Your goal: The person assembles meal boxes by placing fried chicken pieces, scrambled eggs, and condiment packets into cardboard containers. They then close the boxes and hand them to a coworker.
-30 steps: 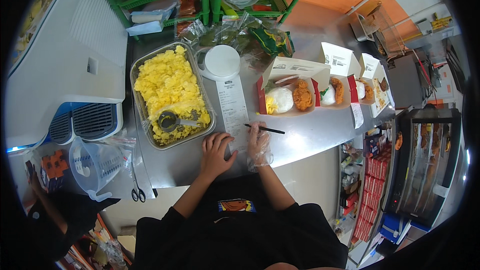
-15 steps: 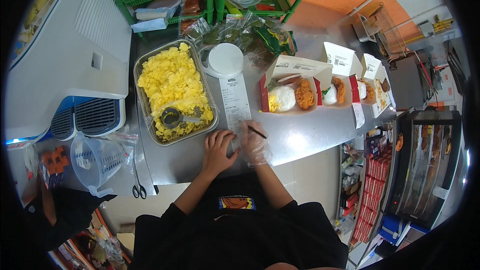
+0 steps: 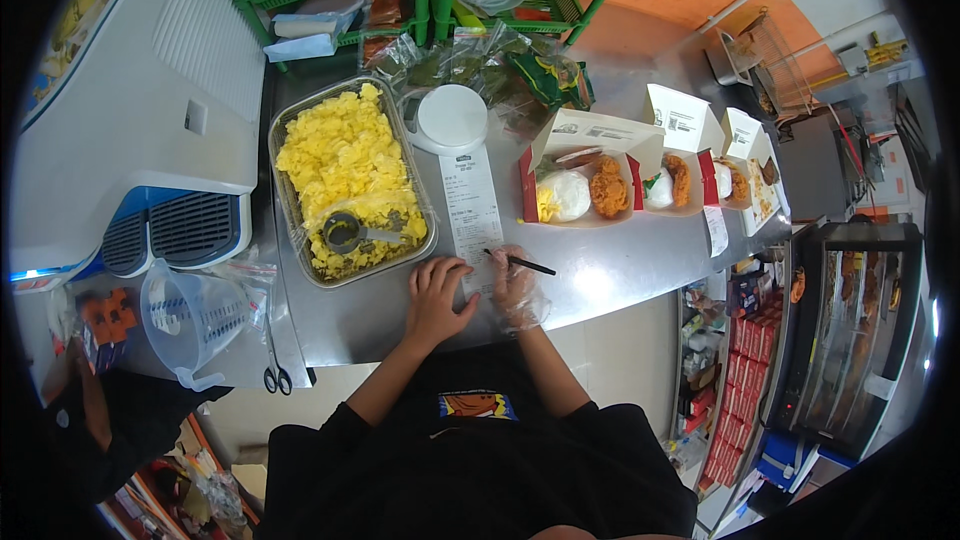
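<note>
A long paper receipt (image 3: pixel 471 200) lies flat on the steel counter, its far end beside a white round kitchen scale (image 3: pixel 451 121). With fingers spread, my left hand (image 3: pixel 438 295) rests on the counter and touches the receipt's near left edge. My right hand (image 3: pixel 516 290), in a clear plastic glove, grips a black pen (image 3: pixel 530 265) over the receipt's near right side. Left of the receipt stands a clear tray of scrambled eggs (image 3: pixel 345 155), with a dark scoop (image 3: pixel 343 232) lying in it.
Open food boxes (image 3: pixel 580 223) with fried chicken and rice line the counter to the right, a second receipt (image 3: pixel 716 230) beside them. Green racks (image 3: pixel 433 0) stand behind. At left are a clear jug (image 3: pixel 185 320), scissors (image 3: pixel 275 368) and another person's arm (image 3: pixel 95 400).
My right hand has shifted slightly nearer and to the right. The pen has swung and lies more level, its far end now pointing right. My left hand stays in place.
</note>
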Tool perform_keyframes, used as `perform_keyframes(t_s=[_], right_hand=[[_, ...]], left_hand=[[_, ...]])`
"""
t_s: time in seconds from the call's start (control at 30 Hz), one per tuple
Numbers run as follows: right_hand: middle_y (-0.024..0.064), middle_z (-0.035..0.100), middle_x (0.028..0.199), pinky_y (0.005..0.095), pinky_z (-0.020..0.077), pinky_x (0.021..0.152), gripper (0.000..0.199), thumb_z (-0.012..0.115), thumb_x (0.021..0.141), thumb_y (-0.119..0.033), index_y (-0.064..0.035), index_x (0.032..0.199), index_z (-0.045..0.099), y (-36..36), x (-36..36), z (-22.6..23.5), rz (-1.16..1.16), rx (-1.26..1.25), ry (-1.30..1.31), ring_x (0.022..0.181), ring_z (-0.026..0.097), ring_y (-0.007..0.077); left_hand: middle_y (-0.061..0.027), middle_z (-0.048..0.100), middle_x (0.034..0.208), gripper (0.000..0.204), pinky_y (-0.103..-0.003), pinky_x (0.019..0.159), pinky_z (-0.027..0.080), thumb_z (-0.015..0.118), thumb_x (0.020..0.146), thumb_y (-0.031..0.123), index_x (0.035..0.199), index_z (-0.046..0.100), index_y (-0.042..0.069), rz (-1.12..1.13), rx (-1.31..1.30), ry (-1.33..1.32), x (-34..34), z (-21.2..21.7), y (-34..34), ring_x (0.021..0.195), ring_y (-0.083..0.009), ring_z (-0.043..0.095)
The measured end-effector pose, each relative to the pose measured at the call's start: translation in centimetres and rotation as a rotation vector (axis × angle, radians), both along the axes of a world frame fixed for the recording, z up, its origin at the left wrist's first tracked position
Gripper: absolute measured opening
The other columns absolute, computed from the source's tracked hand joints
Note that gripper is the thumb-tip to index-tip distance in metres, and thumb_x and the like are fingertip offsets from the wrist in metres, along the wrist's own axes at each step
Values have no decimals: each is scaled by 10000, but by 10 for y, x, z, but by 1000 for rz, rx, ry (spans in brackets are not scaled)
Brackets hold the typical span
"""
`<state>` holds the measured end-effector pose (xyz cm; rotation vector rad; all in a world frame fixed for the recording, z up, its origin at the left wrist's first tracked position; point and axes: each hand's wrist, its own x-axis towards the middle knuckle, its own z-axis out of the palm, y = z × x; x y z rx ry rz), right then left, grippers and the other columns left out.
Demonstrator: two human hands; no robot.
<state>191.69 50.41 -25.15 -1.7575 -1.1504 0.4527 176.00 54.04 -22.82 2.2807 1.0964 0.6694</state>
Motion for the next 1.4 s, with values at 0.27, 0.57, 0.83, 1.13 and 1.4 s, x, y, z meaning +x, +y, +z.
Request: perform_keyframes(t_s=[0.27, 0.57, 0.83, 1.13, 1.4], right_hand=[[163, 625, 791, 380, 473, 663, 240, 502, 968, -184, 12, 876, 606, 1, -6, 11, -113, -40, 112, 709, 606, 303], [166, 646, 841, 420, 498, 670, 135, 575, 909, -153, -33, 900, 637, -4, -5, 10, 52, 3, -76, 754, 625, 347], [176, 642, 830, 418, 495, 680, 167, 559, 926, -155, -17, 888, 645, -1, -5, 17, 71, -11, -147, 758, 624, 360], [184, 644, 842, 438, 494, 684, 160, 564, 918, -145, -9, 880, 639, 0, -5, 23, 82, -26, -128, 760, 619, 376], [162, 617, 795, 374, 475, 671, 199, 527, 949, -162, 13, 905, 610, -5, -7, -8, -128, -11, -4, 729, 610, 299]], left_hand=[[-33, 541, 1213, 441, -468, 1054, 267, 737, 724, 261, 1121, 599, 128, -6, -7, 2, -1, 0, 0, 1202, -266, 449], [-36, 539, 1212, 437, -473, 1055, 267, 736, 723, 248, 1116, 597, 118, -10, -17, 1, -2, 1, 0, 1208, -264, 445], [-31, 535, 1225, 441, -480, 1062, 254, 735, 717, 267, 1113, 603, 121, 4, -2, 2, 0, -5, -2, 1220, -277, 432], [-34, 527, 1231, 433, -480, 1063, 251, 731, 730, 265, 1118, 599, 122, -11, -5, 24, 0, 0, 0, 1225, -277, 424], [-36, 527, 1224, 430, -477, 1055, 257, 731, 730, 264, 1115, 597, 125, -24, -12, 19, -1, 2, 0, 1214, -275, 429]])
